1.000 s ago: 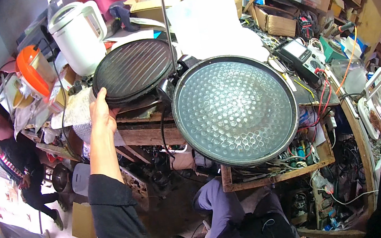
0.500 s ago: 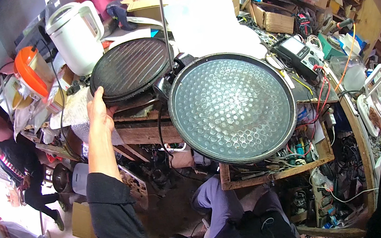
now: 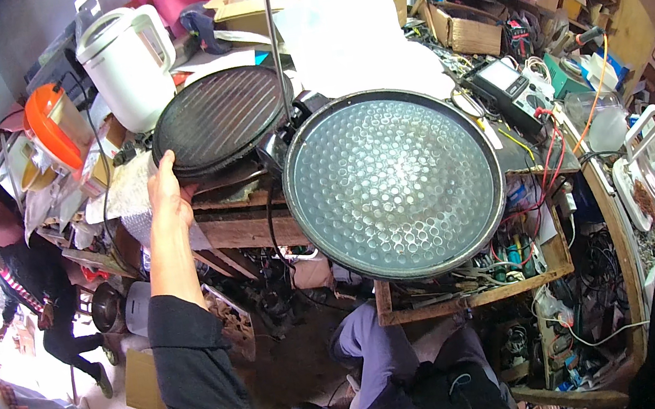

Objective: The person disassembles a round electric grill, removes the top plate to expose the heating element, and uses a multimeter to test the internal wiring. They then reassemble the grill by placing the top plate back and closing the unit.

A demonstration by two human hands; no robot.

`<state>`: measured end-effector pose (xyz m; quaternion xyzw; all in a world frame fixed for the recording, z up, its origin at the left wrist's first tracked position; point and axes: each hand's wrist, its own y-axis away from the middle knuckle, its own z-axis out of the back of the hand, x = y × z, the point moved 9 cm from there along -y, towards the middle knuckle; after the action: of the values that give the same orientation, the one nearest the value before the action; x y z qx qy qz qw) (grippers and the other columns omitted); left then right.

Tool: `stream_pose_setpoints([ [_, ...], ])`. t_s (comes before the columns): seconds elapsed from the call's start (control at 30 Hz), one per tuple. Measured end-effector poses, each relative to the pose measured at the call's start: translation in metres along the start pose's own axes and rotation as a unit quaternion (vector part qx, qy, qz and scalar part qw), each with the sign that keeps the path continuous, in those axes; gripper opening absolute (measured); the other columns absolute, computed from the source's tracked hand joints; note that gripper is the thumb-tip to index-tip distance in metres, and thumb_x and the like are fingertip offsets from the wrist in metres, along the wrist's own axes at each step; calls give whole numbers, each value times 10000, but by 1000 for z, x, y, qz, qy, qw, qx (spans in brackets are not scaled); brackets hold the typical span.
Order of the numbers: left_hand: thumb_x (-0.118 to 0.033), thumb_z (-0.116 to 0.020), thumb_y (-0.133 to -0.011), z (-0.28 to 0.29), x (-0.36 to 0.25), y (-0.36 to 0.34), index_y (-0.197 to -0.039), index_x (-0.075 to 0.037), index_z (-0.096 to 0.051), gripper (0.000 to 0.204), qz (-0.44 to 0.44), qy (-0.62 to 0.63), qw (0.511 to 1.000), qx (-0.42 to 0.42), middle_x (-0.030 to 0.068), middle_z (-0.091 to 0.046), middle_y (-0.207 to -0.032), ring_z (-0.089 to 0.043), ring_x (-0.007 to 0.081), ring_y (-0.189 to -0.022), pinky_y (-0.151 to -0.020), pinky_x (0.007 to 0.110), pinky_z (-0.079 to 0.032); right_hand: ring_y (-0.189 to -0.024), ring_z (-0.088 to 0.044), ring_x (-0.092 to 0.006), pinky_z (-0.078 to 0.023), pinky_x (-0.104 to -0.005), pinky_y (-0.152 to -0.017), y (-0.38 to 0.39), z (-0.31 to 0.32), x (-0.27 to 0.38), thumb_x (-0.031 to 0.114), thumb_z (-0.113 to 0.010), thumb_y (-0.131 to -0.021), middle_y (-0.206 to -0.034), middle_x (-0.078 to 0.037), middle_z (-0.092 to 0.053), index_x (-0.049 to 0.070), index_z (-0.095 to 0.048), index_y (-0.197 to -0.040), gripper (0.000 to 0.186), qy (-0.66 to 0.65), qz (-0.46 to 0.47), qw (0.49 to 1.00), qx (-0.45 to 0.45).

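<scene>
Still, left hand (image 3: 167,196) grips ribbed grill plate (image 3: 220,121) (barely shifted).

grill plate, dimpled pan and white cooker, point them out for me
grill plate (image 3: 223,118), head view, on the middle of its ribbed black face
dimpled pan (image 3: 394,182), head view, on the centre of its dimpled surface
white cooker (image 3: 126,58), head view, on its white side wall

1. The ribbed round plate (image 3: 220,119) is black, with parallel ridges.
2. The dimpled round plate (image 3: 394,182) is grey with a dark rim and a pattern of small bumps.
3. The kettle (image 3: 127,63) is white.
4. The lid (image 3: 49,127) is orange.
5. The sleeve (image 3: 202,384) is dark.
</scene>
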<state>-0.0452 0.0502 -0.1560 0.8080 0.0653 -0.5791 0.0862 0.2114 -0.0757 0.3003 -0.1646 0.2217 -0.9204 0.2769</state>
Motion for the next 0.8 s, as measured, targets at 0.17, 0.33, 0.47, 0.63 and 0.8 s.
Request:
stream_pose_setpoints([
  [0.17,-330,-644,-1033,1,0,0,-1362,16,-600,479,3,-4,1000,-3,153,-703,-1302,-706,290,-1126,-904,493,-594,-720,-596,-212,-519,-364,-683,1,-3,1,233,-690,-996,-814,-96,-617,40,-639,-876,233,5,-2,1000,7],
  [0.33,-326,-637,-1038,-2,1,-2,-1372,9,-595,475,-2,17,1000,15,155,-702,-1301,-715,291,-1121,-910,488,-611,-742,-610,-221,-533,-367,-704,2,1,3,206,-693,-994,-837,-107,-628,33,-640,-890,209,10,-4,1000,10],
  [0.47,-326,-639,-1037,-1,1,-3,-1380,-1,-593,475,0,14,1000,17,153,-703,-1302,-713,294,-1126,-918,494,-607,-760,-621,-228,-544,-370,-720,3,0,4,184,-695,-992,-855,-116,-636,27,-641,-901,189,13,-4,1000,16],
  [0.63,-325,-642,-1036,0,2,-4,-1376,2,-593,475,5,9,1000,18,153,-705,-1300,-708,296,-1134,-925,509,-596,-783,-635,-237,-558,-373,-740,3,1,7,157,-699,-990,-878,-127,-647,20,-642,-915,165,18,-6,1000,23],
  [0.8,-321,-648,-1033,-7,0,0,-1374,3,-593,474,1,11,1000,18,156,-704,-1302,-707,303,-1135,-931,516,-592,-805,-649,-246,-572,-376,-761,3,3,5,130,-702,-987,-901,-138,-657,13,-643,-930,143,24,-13,999,34],
])
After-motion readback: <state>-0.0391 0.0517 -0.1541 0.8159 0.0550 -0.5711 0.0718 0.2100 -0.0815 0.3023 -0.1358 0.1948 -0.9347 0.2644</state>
